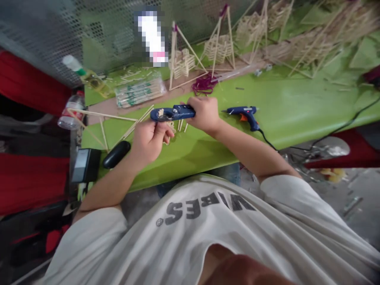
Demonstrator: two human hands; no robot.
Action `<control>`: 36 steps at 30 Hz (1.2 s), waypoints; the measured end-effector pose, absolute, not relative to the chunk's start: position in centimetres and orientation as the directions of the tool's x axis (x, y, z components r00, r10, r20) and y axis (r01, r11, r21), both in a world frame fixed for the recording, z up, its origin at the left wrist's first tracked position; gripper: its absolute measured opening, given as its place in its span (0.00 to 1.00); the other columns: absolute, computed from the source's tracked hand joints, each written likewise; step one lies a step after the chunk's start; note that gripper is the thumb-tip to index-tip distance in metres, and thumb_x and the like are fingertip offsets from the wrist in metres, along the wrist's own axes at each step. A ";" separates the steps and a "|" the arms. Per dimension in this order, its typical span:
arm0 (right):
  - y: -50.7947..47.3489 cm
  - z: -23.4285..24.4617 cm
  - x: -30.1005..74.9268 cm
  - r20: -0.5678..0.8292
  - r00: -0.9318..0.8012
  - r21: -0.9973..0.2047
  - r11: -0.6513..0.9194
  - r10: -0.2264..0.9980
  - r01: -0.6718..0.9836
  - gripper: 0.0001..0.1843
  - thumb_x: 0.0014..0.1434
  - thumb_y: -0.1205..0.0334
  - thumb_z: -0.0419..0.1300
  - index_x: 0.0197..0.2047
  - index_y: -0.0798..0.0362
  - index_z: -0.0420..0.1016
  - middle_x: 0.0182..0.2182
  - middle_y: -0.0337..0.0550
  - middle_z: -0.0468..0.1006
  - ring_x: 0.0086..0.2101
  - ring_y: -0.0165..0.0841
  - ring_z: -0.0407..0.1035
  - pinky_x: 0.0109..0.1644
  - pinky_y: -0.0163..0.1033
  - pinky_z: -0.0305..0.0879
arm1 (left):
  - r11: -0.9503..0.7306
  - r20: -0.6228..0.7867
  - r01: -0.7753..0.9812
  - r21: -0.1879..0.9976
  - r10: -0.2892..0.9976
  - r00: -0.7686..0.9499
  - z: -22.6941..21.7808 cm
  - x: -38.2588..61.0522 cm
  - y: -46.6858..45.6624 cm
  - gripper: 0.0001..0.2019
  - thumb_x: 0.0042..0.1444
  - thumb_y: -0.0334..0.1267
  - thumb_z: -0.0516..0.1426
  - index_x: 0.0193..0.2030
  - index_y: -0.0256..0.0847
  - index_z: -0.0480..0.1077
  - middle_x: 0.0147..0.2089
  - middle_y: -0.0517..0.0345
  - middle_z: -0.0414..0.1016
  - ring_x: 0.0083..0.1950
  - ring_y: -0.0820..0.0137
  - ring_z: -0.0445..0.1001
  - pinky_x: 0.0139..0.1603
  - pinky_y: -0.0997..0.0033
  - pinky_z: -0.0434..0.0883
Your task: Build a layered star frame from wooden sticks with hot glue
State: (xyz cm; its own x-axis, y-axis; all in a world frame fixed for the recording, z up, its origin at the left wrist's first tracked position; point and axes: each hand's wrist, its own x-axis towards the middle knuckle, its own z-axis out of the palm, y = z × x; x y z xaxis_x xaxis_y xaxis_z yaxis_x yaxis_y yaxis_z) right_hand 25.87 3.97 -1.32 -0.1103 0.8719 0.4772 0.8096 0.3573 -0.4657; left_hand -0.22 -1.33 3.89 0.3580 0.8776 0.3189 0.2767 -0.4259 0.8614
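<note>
My right hand [204,114] is closed round the handle of a blue cutter tool [172,113] held just above the green table [285,107]. My left hand [151,138] is pinched at the tool's head, its fingers closed on a short wooden stick piece that I can barely make out. Several cut stick pieces [179,126] lie on the table right under the tool. A blue glue gun [245,114] lies on the table just right of my right hand, its black cord running off the table's edge.
Long wooden sticks [103,115] lie at the left. A pack of sticks [139,92], a bottle [89,77], purple string [203,85] and several stick-built frames [219,47] stand along the back. A black case [116,154] sits near the front edge.
</note>
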 end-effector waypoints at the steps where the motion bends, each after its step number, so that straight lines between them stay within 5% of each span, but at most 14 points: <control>1: 4.1 -1.0 25.8 0.498 -0.134 -0.408 0.368 0.857 0.835 0.12 0.71 0.52 0.59 0.40 0.50 0.78 0.36 0.48 0.84 0.36 0.42 0.75 0.46 0.46 0.61 | -0.418 0.321 0.293 0.860 0.889 0.326 3.7 -0.3 -1.5 0.29 0.80 0.64 0.60 0.35 0.42 0.80 0.27 0.57 0.78 0.24 0.73 0.76 0.26 0.72 0.71; 5: 4.5 0.7 24.6 0.503 -0.214 -0.271 0.388 0.837 0.881 0.10 0.63 0.55 0.61 0.43 0.50 0.79 0.40 0.53 0.86 0.40 0.49 0.79 0.47 0.51 0.67 | -0.447 0.409 0.275 0.851 0.894 0.185 2.4 -0.4 -0.3 0.28 0.79 0.67 0.61 0.42 0.43 0.83 0.25 0.61 0.77 0.22 0.74 0.72 0.24 0.73 0.66; 9: 4.8 2.0 23.7 0.443 -0.319 -0.197 0.438 0.838 0.877 0.18 0.55 0.56 0.64 0.48 0.52 0.80 0.45 0.58 0.87 0.44 0.55 0.81 0.47 0.54 0.71 | -0.498 0.472 0.236 0.834 0.867 0.160 0.9 -1.3 0.8 0.29 0.78 0.68 0.61 0.42 0.42 0.83 0.24 0.61 0.76 0.23 0.72 0.74 0.27 0.71 0.68; 18: 3.3 1.0 23.1 0.242 -0.509 -0.279 0.561 0.826 0.779 0.37 0.67 0.61 0.61 0.77 0.57 0.72 0.62 0.63 0.85 0.57 0.60 0.79 0.62 0.60 0.72 | -0.540 0.504 0.456 0.707 0.837 0.210 0.0 -2.8 1.5 0.26 0.86 0.57 0.55 0.38 0.43 0.77 0.25 0.62 0.78 0.25 0.72 0.78 0.35 0.69 0.73; 27: 1.9 1.3 24.1 0.268 -0.437 -0.408 0.512 0.859 0.756 0.39 0.58 0.59 0.67 0.73 0.53 0.76 0.63 0.62 0.83 0.61 0.64 0.78 0.69 0.67 0.72 | -0.574 0.542 0.421 0.702 0.814 0.207 1.1 -1.7 -0.7 0.21 0.85 0.45 0.57 0.37 0.44 0.75 0.29 0.63 0.82 0.29 0.73 0.81 0.35 0.73 0.75; 36: 1.2 0.6 23.9 0.269 -0.430 -0.354 0.503 0.862 0.788 0.40 0.64 0.55 0.65 0.77 0.52 0.71 0.67 0.65 0.82 0.60 0.65 0.78 0.65 0.68 0.73 | -0.687 0.646 0.476 0.549 0.710 0.280 0.6 -2.0 -0.2 0.10 0.85 0.39 0.58 0.52 0.43 0.81 0.34 0.63 0.87 0.31 0.75 0.83 0.38 0.76 0.76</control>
State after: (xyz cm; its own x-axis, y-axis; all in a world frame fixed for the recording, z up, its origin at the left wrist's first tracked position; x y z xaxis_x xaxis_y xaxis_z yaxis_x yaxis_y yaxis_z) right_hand 23.89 1.19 0.60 -0.4298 0.8620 0.2688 0.7880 0.5034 -0.3544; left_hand -1.97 -0.19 0.62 0.2799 0.7104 0.6458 0.4764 -0.6868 0.5490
